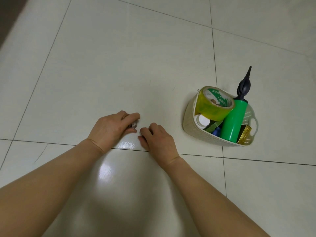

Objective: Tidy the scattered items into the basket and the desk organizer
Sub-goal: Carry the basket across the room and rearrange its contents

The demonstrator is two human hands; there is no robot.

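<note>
Both hands worked near-centre: my left hand [113,127] pinched small silvery pieces [133,125]; right hand [156,137] curled, contents unclear. Loose pinch risked scattering them before the cream woven plastic basket [189,120] at right.

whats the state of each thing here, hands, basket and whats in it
left hand: fingers curled round a small shiny item, low on the floor
small shiny item: mostly hidden in the left hand, cannot tell what it is
right hand: fingers curled, fingertips at the floor; cannot tell if it holds anything
basket: upright on the floor, nearly full
tape roll: tilted, on top
green pump: leaning, black nozzle sticking out above the rim
gold ribbon roll: inside, by the handle
</note>
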